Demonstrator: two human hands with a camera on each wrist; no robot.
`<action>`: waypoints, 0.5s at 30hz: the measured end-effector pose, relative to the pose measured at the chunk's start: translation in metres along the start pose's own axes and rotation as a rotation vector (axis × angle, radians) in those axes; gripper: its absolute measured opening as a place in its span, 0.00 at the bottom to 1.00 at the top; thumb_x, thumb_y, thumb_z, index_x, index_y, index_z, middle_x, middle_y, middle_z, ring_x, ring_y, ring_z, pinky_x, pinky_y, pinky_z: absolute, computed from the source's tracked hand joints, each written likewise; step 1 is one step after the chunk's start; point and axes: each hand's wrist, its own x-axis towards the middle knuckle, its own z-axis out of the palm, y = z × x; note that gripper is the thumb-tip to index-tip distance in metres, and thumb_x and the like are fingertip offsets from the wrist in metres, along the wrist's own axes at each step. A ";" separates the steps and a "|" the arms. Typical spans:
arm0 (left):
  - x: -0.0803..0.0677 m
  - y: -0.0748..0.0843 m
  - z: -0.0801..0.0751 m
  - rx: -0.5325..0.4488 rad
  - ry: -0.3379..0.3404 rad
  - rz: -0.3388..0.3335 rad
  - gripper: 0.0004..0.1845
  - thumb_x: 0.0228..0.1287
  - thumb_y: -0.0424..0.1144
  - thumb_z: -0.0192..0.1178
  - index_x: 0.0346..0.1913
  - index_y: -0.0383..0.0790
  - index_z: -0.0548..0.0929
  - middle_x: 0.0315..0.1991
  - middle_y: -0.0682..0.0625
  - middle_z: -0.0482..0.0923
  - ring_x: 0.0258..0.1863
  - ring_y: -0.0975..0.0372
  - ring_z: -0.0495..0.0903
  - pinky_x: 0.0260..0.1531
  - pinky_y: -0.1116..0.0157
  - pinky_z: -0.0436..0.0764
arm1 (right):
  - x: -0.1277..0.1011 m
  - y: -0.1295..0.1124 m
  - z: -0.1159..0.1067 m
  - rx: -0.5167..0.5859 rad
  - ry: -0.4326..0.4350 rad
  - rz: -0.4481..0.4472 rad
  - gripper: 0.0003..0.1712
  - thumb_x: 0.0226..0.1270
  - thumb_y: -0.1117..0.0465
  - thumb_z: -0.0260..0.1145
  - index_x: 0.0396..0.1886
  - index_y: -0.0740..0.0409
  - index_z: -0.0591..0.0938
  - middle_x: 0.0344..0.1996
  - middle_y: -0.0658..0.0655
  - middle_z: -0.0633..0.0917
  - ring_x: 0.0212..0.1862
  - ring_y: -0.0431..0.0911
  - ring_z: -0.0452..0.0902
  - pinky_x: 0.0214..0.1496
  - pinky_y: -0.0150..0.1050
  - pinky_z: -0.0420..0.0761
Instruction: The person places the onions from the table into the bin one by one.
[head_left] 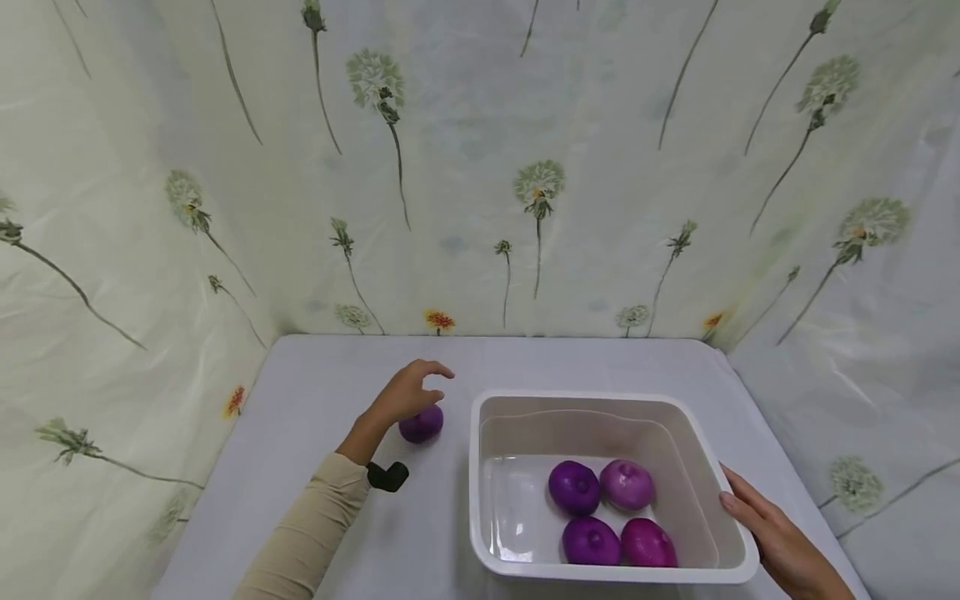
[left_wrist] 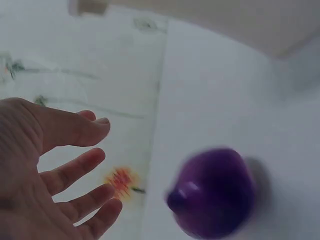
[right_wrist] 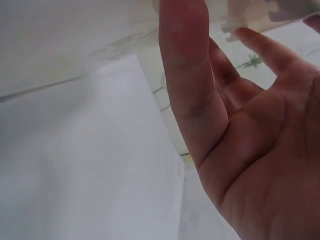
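My left hand (head_left: pixel 406 392) is over a purple onion (head_left: pixel 422 424) on the table, left of a white plastic tub (head_left: pixel 480 483). In the left wrist view, that onion (left_wrist: pixel 214 195) lies apart from the loosely bent fingers, and the hand holds nothing. My right hand (head_left: pixel 780 529) grips the tub's right side, with the thumb at the rim and the other fingers along the outside wall. In the right wrist view, the fingertips reach up to the tub. Inside the tub lie several onions, among them a dark purple onion (head_left: pixel 574 488) and a pinker onion (head_left: pixel 648 542).
A white cloth covers the table (head_left: pixel 360 358). Behind and on both sides hangs a pale curtain (head_left: pixel 457 167) printed with dandelions. A black band piece (head_left: pixel 387 477) sits at my left wrist.
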 end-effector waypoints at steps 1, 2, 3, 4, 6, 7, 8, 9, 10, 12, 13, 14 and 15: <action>-0.005 -0.009 0.001 -0.008 -0.006 -0.025 0.16 0.63 0.29 0.65 0.54 0.41 0.84 0.62 0.40 0.78 0.67 0.45 0.72 0.65 0.45 0.72 | 0.000 0.000 0.000 0.000 0.000 -0.005 0.31 0.85 0.58 0.32 0.81 0.30 0.42 0.62 0.28 0.75 0.60 0.34 0.77 0.54 0.43 0.83; -0.009 -0.018 0.002 -0.021 -0.013 -0.048 0.17 0.63 0.29 0.65 0.55 0.42 0.84 0.62 0.40 0.77 0.67 0.44 0.72 0.65 0.44 0.72 | -0.001 -0.001 0.000 0.007 -0.005 -0.007 0.31 0.85 0.58 0.32 0.81 0.30 0.42 0.62 0.28 0.75 0.60 0.34 0.77 0.54 0.42 0.83; -0.013 -0.026 0.003 -0.029 -0.018 -0.062 0.17 0.63 0.30 0.65 0.55 0.42 0.84 0.62 0.39 0.77 0.66 0.43 0.71 0.64 0.43 0.72 | -0.001 -0.001 -0.001 0.018 -0.015 -0.010 0.32 0.85 0.58 0.31 0.81 0.30 0.41 0.62 0.28 0.75 0.61 0.34 0.77 0.55 0.42 0.83; -0.016 -0.034 0.004 -0.035 -0.020 -0.074 0.17 0.63 0.30 0.65 0.55 0.42 0.84 0.62 0.39 0.77 0.66 0.43 0.71 0.63 0.43 0.72 | -0.001 -0.001 -0.001 0.028 -0.025 -0.016 0.32 0.85 0.59 0.31 0.81 0.31 0.40 0.63 0.28 0.75 0.61 0.34 0.76 0.55 0.42 0.83; -0.022 -0.045 0.006 -0.057 -0.024 -0.090 0.18 0.64 0.32 0.66 0.56 0.42 0.83 0.62 0.38 0.76 0.66 0.42 0.71 0.63 0.42 0.72 | -0.001 0.000 0.000 0.048 -0.047 -0.028 0.32 0.85 0.60 0.30 0.81 0.33 0.40 0.64 0.29 0.74 0.62 0.34 0.75 0.56 0.41 0.82; -0.024 -0.050 0.007 -0.070 -0.026 -0.092 0.18 0.64 0.32 0.66 0.57 0.41 0.83 0.63 0.38 0.75 0.66 0.42 0.70 0.63 0.42 0.72 | -0.001 0.000 0.000 0.056 -0.058 -0.035 0.32 0.85 0.60 0.30 0.81 0.34 0.39 0.64 0.29 0.74 0.63 0.34 0.75 0.57 0.41 0.82; -0.026 -0.053 0.008 -0.079 -0.026 -0.097 0.19 0.64 0.33 0.66 0.58 0.40 0.82 0.63 0.37 0.75 0.66 0.41 0.70 0.63 0.42 0.72 | -0.001 0.000 0.000 0.064 -0.064 -0.036 0.32 0.85 0.60 0.30 0.81 0.34 0.39 0.65 0.29 0.74 0.63 0.34 0.75 0.57 0.40 0.82; -0.027 -0.057 0.009 -0.091 -0.028 -0.107 0.19 0.65 0.34 0.66 0.59 0.40 0.82 0.64 0.37 0.74 0.66 0.40 0.70 0.63 0.41 0.71 | -0.001 0.001 0.000 0.062 -0.061 -0.042 0.32 0.85 0.60 0.30 0.81 0.34 0.39 0.65 0.29 0.74 0.63 0.34 0.75 0.57 0.40 0.82; -0.029 -0.060 0.010 -0.106 -0.032 -0.120 0.20 0.65 0.34 0.67 0.60 0.40 0.81 0.65 0.36 0.73 0.66 0.39 0.69 0.63 0.41 0.71 | -0.001 0.001 0.000 0.056 -0.055 -0.045 0.32 0.85 0.60 0.30 0.81 0.35 0.39 0.65 0.29 0.74 0.63 0.34 0.75 0.57 0.40 0.82; -0.030 -0.065 0.013 -0.126 -0.039 -0.142 0.23 0.64 0.35 0.68 0.62 0.40 0.80 0.66 0.35 0.72 0.66 0.37 0.69 0.63 0.39 0.70 | -0.001 0.001 0.001 0.045 -0.042 -0.048 0.32 0.85 0.60 0.30 0.81 0.35 0.39 0.64 0.29 0.74 0.62 0.33 0.75 0.56 0.40 0.82; -0.031 -0.067 0.014 -0.138 -0.042 -0.153 0.24 0.64 0.35 0.68 0.62 0.40 0.80 0.67 0.35 0.71 0.66 0.36 0.68 0.63 0.39 0.70 | 0.000 0.002 0.001 0.039 -0.036 -0.047 0.32 0.85 0.60 0.31 0.81 0.35 0.39 0.64 0.29 0.75 0.62 0.33 0.75 0.56 0.40 0.82; -0.031 -0.070 0.016 -0.148 -0.043 -0.166 0.25 0.63 0.36 0.69 0.63 0.41 0.79 0.67 0.34 0.70 0.66 0.35 0.68 0.63 0.39 0.70 | 0.000 0.002 0.001 0.030 -0.028 -0.047 0.32 0.85 0.60 0.31 0.81 0.35 0.40 0.64 0.29 0.75 0.62 0.33 0.75 0.56 0.40 0.82; -0.032 -0.073 0.018 -0.159 -0.045 -0.173 0.25 0.62 0.35 0.69 0.63 0.41 0.79 0.67 0.34 0.70 0.66 0.35 0.68 0.63 0.39 0.70 | 0.000 0.002 0.002 0.026 -0.023 -0.049 0.32 0.85 0.60 0.31 0.82 0.36 0.39 0.64 0.29 0.75 0.62 0.33 0.75 0.56 0.40 0.82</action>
